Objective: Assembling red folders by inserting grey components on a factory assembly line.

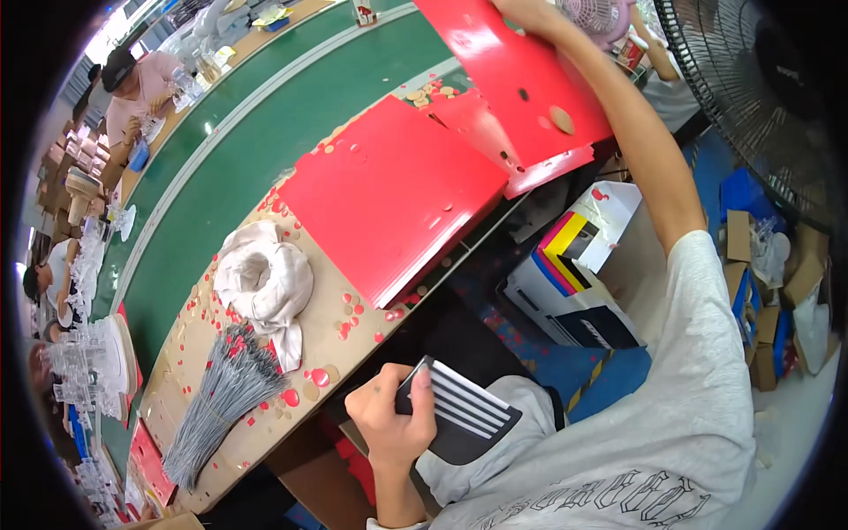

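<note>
My right hand point(530, 12) is raised at the top edge, shut on a glossy red card sheet point(508, 79) with punched round holes, held tilted above the bench. Under it lies a stack of the same red sheets point(389, 190) on the brown bench top point(212, 442). My left hand point(389, 424) is low by my lap, gripping a flat black thing with white stripes point(464, 411), thumb on its top.
A white cloth bundle point(265, 278), a sheaf of grey wires point(221, 397) and several red and brown punched discs lie on the bench. A green conveyor belt point(265, 132) runs behind. A white box point(574, 265) stands below; a black fan point(751, 88) at right. Another person point(132, 84) sits far left.
</note>
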The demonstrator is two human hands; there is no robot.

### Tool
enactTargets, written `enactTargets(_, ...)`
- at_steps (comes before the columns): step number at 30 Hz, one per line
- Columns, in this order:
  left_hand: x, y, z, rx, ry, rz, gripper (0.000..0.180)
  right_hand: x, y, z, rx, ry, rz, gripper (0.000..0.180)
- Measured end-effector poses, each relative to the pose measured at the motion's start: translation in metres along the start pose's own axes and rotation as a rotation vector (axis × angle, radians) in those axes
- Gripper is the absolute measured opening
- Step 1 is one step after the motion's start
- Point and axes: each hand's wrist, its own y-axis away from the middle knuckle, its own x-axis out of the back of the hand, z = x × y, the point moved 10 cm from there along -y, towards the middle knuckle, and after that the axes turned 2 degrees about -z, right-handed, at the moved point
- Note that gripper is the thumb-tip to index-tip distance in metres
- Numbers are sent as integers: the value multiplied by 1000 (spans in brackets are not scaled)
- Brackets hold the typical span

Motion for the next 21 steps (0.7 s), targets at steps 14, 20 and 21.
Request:
enactTargets(14,10,-22,-38,355,275,66,17,-143,46,26,-134,32,-23,52)
enactTargets(20,5,-28,-66,494,457,65,23,21,144,-201,608,-740,68,22)
enactTargets(21,10,-24,-70,516,444,84,23,33,177,-243,728,-874,-69,26)
